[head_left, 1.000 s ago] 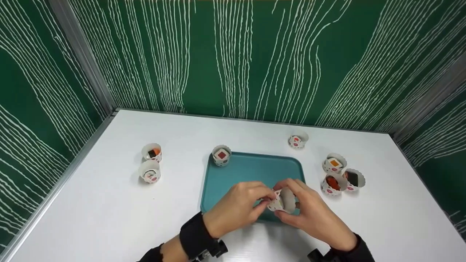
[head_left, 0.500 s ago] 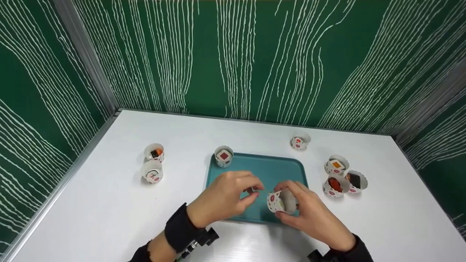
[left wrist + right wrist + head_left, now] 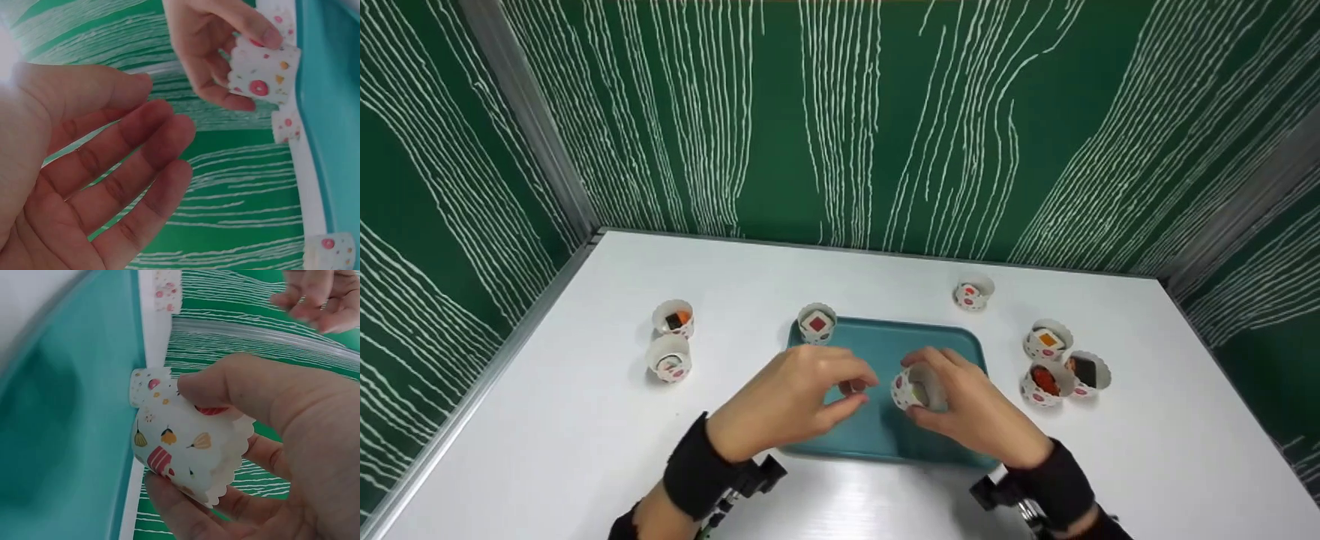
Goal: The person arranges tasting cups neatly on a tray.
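Note:
Over the teal tray (image 3: 840,442), my right hand (image 3: 979,405) grips a white paper baking cup (image 3: 904,391) printed with small sweets. The cup is tilted, and something pale yellowish-green shows inside it. The right wrist view has the thumb and fingers on opposite sides of this cup (image 3: 174,439), near its scalloped rim. My left hand (image 3: 791,394) hovers just left of the cup, apart from it. In the left wrist view that hand (image 3: 112,163) holds nothing and its fingers are loosely bent.
A baking cup with a red-and-white sushi-like piece (image 3: 817,323) stands at the tray's back left corner. Two more cups (image 3: 670,358) stand at left. Several stand at right, among them one with red filling (image 3: 1045,382); another cup (image 3: 973,292) is farther back. A green wall (image 3: 780,150) rises behind.
The left hand has let go of the cup's side and drawn back left. The right hand has moved the cup slightly left and toward the back, still gripping it.

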Demonstrator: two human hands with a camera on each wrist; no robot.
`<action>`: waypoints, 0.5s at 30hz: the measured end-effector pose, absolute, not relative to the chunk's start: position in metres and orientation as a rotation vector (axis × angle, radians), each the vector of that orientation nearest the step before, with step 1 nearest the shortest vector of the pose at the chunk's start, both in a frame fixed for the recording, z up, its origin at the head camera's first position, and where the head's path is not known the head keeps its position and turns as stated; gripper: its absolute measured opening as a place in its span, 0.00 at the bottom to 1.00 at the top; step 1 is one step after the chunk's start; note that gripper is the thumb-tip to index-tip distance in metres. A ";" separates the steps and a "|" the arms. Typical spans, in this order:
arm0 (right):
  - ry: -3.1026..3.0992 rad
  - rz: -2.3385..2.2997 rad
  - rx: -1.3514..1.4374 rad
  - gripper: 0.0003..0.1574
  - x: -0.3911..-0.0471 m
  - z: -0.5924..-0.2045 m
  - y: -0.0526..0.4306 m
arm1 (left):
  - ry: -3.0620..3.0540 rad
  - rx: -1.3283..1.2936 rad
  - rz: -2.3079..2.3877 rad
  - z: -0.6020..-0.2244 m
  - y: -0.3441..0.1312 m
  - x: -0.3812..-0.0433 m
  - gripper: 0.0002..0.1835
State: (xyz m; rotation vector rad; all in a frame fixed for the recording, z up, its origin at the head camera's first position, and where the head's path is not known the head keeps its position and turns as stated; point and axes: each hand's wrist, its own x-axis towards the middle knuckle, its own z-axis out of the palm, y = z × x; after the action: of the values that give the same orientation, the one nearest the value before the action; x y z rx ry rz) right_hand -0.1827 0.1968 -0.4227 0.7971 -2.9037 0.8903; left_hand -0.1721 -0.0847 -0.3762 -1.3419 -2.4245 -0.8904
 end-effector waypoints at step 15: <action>-2.913 0.792 0.850 0.29 -0.247 -0.423 0.174 | -2.359 -1.199 -0.916 -0.359 -0.114 -0.176 0.04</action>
State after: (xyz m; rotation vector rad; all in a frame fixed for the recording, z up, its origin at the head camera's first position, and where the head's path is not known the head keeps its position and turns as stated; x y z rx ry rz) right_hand -0.2467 0.1742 -0.4228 0.8497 -2.9134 0.7922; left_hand -0.1763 -0.1137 -0.3592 -1.1993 -2.3587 -0.9160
